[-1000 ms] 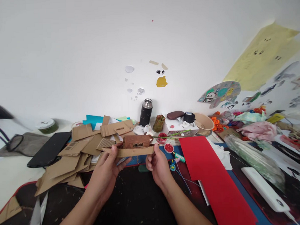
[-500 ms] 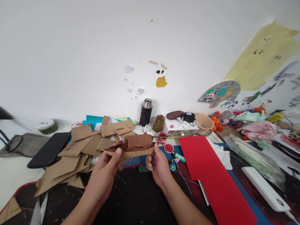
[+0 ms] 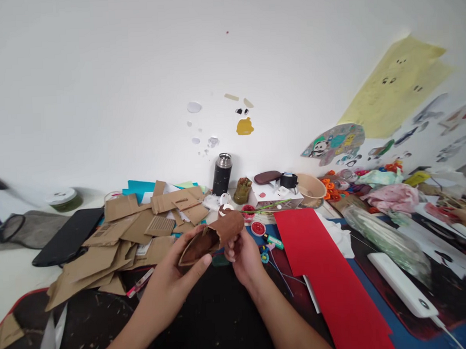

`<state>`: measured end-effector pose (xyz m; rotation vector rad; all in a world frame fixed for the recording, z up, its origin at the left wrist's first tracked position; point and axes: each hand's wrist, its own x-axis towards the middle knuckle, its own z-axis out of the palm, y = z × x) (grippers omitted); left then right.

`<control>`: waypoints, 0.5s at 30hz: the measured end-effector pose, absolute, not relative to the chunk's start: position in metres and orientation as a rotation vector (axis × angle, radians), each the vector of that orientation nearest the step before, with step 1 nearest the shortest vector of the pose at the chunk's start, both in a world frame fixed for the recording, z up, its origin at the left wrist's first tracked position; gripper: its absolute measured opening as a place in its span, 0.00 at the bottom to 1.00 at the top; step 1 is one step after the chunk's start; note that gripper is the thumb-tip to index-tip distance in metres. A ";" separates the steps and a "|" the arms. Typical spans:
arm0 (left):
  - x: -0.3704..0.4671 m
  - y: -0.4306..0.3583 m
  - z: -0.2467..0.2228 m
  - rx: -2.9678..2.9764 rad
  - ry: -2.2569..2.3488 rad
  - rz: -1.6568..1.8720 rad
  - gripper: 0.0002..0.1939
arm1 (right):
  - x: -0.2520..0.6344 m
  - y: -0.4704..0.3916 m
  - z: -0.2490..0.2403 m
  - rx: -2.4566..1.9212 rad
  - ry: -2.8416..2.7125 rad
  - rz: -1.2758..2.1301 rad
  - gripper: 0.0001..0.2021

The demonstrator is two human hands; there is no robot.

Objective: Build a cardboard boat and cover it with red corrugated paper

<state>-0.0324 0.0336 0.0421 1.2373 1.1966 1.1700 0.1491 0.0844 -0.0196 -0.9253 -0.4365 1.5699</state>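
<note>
A brown-painted cardboard model boat [image 3: 226,228], with a pointed open end and an arched cover, is held above the black mat. Its hollow end faces toward me and to the left. My left hand [image 3: 175,280] grips that pointed end, thumb along the near edge and fingers behind it. At the right end, my right hand [image 3: 245,259] holds the boat from below with curled fingers. Part of the boat's underside is hidden by the hands.
Cut cardboard pieces [image 3: 93,260] are piled at left, near scissors [image 3: 50,334]. A black flask [image 3: 222,175], a jar [image 3: 243,190] and a pot of red paint [image 3: 258,228] stand behind. Red card [image 3: 317,263] and a white power bank [image 3: 400,285] lie at right.
The boat has been turned and tilted in my hands, from side-on to its hollow left end facing me. My left thumb now points right along its near edge. The view has shifted slightly right.
</note>
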 end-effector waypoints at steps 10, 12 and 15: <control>-0.056 0.041 0.048 0.776 0.897 1.000 0.40 | 0.149 0.084 -0.022 -0.967 -0.425 1.574 0.30; -0.052 0.042 0.050 0.688 0.987 0.949 0.38 | 0.148 0.082 -0.020 -0.968 -0.472 1.560 0.32; -0.047 0.041 0.053 0.647 1.022 0.851 0.37 | 0.147 0.080 -0.019 -0.977 -0.519 1.542 0.34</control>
